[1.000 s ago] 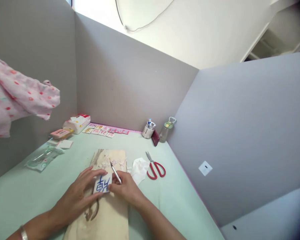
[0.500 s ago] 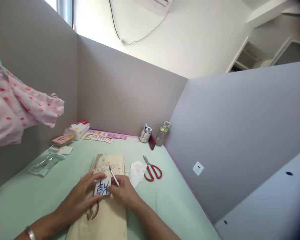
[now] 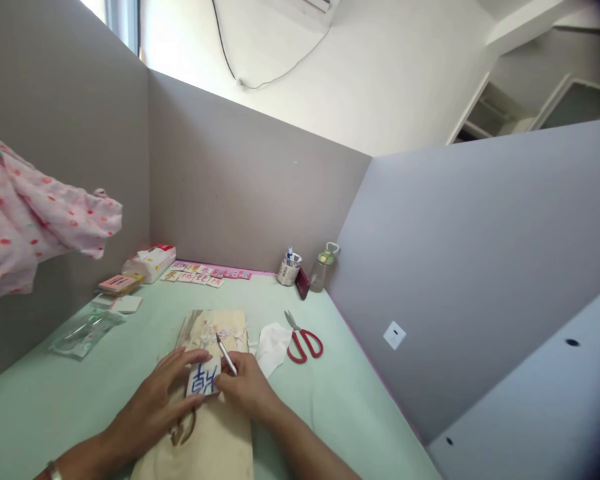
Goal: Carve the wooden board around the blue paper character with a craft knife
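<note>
A small white square card with a bold blue written character lies on the wooden board. My left hand holds it between thumb and fingers at its left side. Between the fingers of my right hand rests a slim silver craft knife, its dark tip pointing up and away from the card. The right thumb touches the card's right edge. Pale and pinkish scraps lie scattered on the board's far end.
Red-handled scissors and a crumpled white tissue lie to the right. At the back stand a pen cup, a dark red upright object and a bottle. Lettered cards, a tissue pack and a clear pouch are left.
The whole view has shifted slightly to the left. Both hands, the card and the craft knife keep nearly the same arrangement.
</note>
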The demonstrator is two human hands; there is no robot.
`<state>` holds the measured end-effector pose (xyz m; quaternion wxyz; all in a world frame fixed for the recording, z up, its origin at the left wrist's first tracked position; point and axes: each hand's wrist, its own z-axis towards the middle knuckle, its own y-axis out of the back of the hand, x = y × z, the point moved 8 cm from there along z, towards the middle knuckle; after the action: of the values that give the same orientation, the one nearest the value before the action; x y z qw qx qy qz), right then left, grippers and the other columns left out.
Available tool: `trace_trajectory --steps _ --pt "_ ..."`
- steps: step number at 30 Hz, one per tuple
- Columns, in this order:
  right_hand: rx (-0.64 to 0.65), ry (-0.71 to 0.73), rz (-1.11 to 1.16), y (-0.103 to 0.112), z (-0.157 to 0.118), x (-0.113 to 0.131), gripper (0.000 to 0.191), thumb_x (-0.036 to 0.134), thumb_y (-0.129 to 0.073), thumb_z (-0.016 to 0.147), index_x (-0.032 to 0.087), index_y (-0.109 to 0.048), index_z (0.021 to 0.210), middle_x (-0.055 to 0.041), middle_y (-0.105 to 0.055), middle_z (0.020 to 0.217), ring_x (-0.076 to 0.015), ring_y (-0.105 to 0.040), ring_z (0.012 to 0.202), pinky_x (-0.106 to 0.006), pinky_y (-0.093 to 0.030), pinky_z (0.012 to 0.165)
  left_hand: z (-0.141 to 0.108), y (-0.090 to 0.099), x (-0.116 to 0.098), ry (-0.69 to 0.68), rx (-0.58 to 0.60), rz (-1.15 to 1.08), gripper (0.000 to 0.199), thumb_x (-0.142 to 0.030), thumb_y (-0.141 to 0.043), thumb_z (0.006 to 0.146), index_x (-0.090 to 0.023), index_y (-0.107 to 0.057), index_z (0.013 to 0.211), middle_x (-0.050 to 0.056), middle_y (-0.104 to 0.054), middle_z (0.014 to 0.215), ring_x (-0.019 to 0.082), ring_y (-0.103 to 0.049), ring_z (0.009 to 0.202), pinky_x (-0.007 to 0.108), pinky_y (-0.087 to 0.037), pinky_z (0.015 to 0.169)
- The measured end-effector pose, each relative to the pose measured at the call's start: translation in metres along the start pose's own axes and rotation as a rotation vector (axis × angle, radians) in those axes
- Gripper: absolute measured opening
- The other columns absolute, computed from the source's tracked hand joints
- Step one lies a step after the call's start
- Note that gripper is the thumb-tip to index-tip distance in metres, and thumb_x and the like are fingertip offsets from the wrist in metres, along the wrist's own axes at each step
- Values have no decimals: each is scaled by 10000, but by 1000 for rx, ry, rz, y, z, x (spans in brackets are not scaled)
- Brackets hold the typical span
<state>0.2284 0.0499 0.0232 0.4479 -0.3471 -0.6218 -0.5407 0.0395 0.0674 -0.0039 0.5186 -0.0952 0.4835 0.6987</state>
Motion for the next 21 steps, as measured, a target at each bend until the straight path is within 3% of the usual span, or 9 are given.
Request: trace_trajectory --steps 11,18,21 --pt "-25 22 107 3 -3 10 322 395 -811 1017 183 -644 842 55 -602 781 -134 -568 654 -276 -497 654 -2 -2 -2 -32 3 41 498 -488 -718 1026 -343 -652 1497 85 -706 1549 358 -582 1535 550 -462 1290" --pt "-1 6 233 3 -10 18 136 275 -753 774 197 -645 804 61 -581 702 -142 -506 668 -268 -408 677 -1 6 -16 -60 -5 90 476 -459 -721 1027 -330 -660 1481 85 -724 1513 366 -586 1527 541 -518 1251" --pt "26 8 264 1 -16 27 230 295 -746 696 206 -675 896 42 -639 778 -169 -551 731 -280 -452 721 1 11 -25 -87 -20 109 457 -498 -698 1049 -328 -649 1470 74 -742 1472 350 -603 1498 539 -511 1257"
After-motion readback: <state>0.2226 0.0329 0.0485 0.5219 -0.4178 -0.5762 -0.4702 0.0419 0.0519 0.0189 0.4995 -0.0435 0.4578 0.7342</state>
